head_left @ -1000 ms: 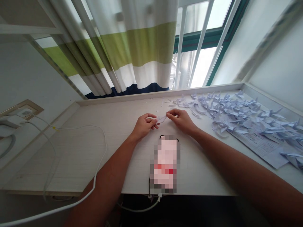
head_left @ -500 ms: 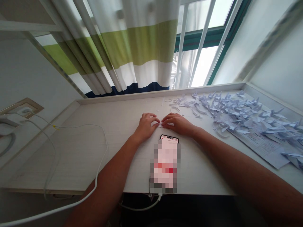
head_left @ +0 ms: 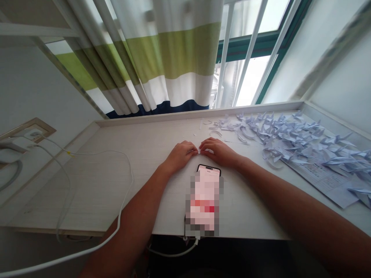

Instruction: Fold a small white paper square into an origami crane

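Observation:
Between my fingertips, just above the white desk [head_left: 95, 185], is a small piece of white paper [head_left: 199, 152]; mostly hidden by the fingers, its folded form cannot be made out. My left hand [head_left: 181, 155] pinches it from the left, thumb and fingers together. From the right, my right hand [head_left: 217, 150] pinches the same paper, fingers curled. The two sets of fingertips almost meet. A phone [head_left: 204, 193] with a lit, partly blurred screen lies right below my hands, near the desk's front edge.
Many folded white paper cranes [head_left: 295, 135] are heaped at the right, some over a printed sheet [head_left: 327, 181]. Paper strips [head_left: 245, 133] curl beside the heap. A white cable [head_left: 131, 173] crosses the left side over my forearm. A raised rim [head_left: 162, 116] borders the desk's back.
My left fingers have drawn in closer around the paper, and less of it shows now. Both hands stay at the same spot; the view has shifted slightly.

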A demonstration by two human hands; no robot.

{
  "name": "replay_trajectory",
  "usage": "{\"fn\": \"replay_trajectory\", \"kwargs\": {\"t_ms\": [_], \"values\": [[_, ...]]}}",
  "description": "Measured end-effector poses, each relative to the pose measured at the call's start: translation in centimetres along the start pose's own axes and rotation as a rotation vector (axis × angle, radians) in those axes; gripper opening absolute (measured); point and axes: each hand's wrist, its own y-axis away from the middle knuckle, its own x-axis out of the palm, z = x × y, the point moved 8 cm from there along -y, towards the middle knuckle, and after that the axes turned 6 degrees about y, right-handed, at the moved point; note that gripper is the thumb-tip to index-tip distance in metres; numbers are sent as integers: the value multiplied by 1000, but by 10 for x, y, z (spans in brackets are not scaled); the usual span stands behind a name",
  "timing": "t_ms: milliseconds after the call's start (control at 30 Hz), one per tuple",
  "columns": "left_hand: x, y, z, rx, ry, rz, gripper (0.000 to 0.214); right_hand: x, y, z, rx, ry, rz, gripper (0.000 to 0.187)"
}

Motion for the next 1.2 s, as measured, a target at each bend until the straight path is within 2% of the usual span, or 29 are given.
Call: {"fn": "replay_trajectory", "kwargs": {"t_ms": [200,533,667,933,1100,1200], "values": [[2,0,1,-5,-6,-1,15,3,0,3,-23,-21,-4,17],[2,1,-2,-33,-23,-28,11,6,-1,-13,164,-153,-64,10],[2,-1,8,-129,43,-71,10,7,0,-22,292,-255,-66,11],[6,0,24,-310,332,-139,4,10,-5,-24,408,-306,-39,13],[9,4,29,-399,396,-218,1,12,-3,-31,520,-394,-40,7],[6,4,28,-378,424,-272,14,14,-1,-35,588,-438,-24,14]]}}
